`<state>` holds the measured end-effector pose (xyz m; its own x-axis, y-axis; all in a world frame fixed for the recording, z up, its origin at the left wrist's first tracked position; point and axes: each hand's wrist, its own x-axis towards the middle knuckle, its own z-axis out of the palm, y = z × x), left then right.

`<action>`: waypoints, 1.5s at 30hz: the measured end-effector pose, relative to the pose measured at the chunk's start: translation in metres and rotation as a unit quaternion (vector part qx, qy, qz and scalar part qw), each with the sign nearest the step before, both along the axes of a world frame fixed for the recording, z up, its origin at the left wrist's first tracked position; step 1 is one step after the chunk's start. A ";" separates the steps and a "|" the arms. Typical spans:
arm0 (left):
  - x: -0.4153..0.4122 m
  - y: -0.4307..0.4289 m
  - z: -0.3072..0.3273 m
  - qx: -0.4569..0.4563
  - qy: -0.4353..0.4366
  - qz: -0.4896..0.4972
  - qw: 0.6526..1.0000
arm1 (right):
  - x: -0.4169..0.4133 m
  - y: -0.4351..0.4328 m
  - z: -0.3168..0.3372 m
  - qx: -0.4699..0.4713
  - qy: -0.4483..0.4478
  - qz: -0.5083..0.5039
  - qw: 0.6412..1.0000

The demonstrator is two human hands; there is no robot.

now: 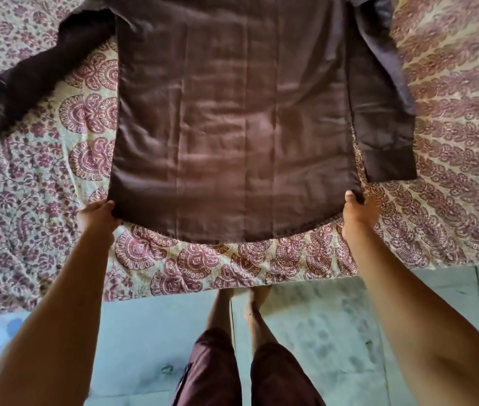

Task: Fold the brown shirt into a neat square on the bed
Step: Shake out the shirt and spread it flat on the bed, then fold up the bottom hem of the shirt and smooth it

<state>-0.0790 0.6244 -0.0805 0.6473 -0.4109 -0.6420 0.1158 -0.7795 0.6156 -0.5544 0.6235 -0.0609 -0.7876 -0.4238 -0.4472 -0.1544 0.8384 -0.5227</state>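
Note:
The brown shirt (232, 118) lies spread flat on the bed (452, 142), back side up, hem toward me. Its left sleeve (33, 77) stretches out to the far left, partly crumpled. Its right sleeve (385, 118) lies down along the body's right side, cuff near the hem. My left hand (97, 215) grips the hem's left corner. At the hem's right corner, my right hand (357, 212) pinches the cloth, thumb on top.
A patterned maroon and cream bedspread (203, 268) covers the bed, whose front edge runs just below the hem. My legs (241, 361) and feet stand on a pale tiled floor (335, 332) right against the bed.

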 end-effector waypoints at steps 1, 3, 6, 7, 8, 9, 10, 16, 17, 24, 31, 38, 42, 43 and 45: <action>0.001 0.002 0.000 -0.009 0.000 -0.001 1.000 | -0.004 0.002 -0.002 -0.027 -0.014 -0.019 0.999; 0.001 0.008 0.002 -0.028 -0.012 -0.006 1.000 | -0.009 0.007 -0.008 -0.062 -0.025 -0.052 0.996; 0.003 0.015 0.000 -0.012 -0.006 -0.014 1.000 | -0.013 0.016 -0.017 -0.045 -0.021 -0.065 0.997; 0.004 0.017 -0.001 -0.007 0.013 -0.003 1.000 | -0.014 0.018 -0.020 -0.043 -0.027 -0.070 0.996; 0.006 0.019 -0.001 -0.013 0.034 0.013 0.999 | -0.016 0.020 -0.022 -0.042 -0.034 -0.070 0.996; 0.008 0.019 -0.003 -0.017 0.045 0.023 0.999 | -0.018 0.021 -0.024 -0.044 -0.038 -0.068 0.996; 0.006 0.020 -0.002 -0.025 0.050 0.027 0.998 | -0.019 0.023 -0.025 -0.048 -0.039 -0.064 0.996; -0.025 0.035 0.010 -0.047 0.070 -0.016 0.996 | 0.006 0.043 -0.003 -0.065 0.076 0.051 0.994; -0.025 0.037 0.007 -0.052 0.065 -0.016 0.996 | 0.008 0.045 -0.001 -0.060 0.113 0.082 0.988; -0.025 0.030 0.003 -0.074 -0.012 0.046 0.996 | -0.006 0.025 -0.003 0.045 0.136 0.144 0.979; -0.029 0.024 0.000 -0.057 -0.029 0.072 0.995 | -0.020 0.016 -0.003 0.019 0.101 0.087 0.991; -0.029 0.026 0.000 -0.056 -0.013 0.108 0.993 | -0.021 0.020 -0.009 -0.064 0.001 -0.050 0.997; -0.031 0.026 0.007 -0.045 0.019 0.080 0.996 | -0.022 0.023 -0.013 -0.077 -0.083 -0.123 0.986; -0.036 0.029 0.009 -0.053 0.040 0.070 0.995 | -0.014 0.025 -0.010 -0.078 -0.071 -0.113 0.988; -0.055 0.037 0.014 -0.066 0.069 0.062 0.993 | 0.008 0.035 -0.005 -0.077 -0.059 -0.082 0.992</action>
<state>-0.1339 0.6612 -0.0667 0.6077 -0.4198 -0.6741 0.2971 -0.6671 0.6832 -0.5460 0.6585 -0.0663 -0.7971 -0.3658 -0.4804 0.0471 0.7555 -0.6535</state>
